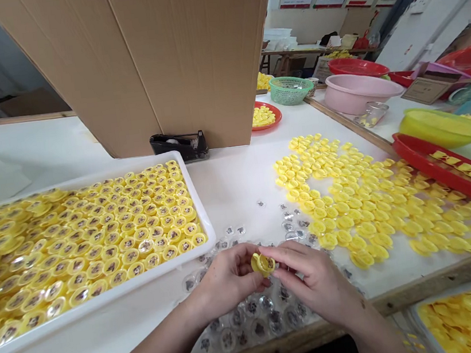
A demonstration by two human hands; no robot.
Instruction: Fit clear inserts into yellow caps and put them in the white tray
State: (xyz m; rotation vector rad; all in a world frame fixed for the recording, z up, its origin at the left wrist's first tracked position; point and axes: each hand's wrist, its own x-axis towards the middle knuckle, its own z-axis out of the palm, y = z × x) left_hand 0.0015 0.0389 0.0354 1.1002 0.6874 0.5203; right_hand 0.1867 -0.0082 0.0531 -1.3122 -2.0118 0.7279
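Head view: looking down at a white bench (pixel 231 188).
Left hand (pixel 227 280): grasping a round yellow plastic cap (pixel 263 264).
Right hand (pixel 314 283): grasping that cap from the opposite side.
Cap place: between both hands, above clear plastic discs (pixel 253 313), near a white plastic tray (pixel 104 301).

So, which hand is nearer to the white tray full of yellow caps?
Left hand: nearer, just in front of the near edge of the white tray. Right hand: farther, on the other side of the left hand from the tray.
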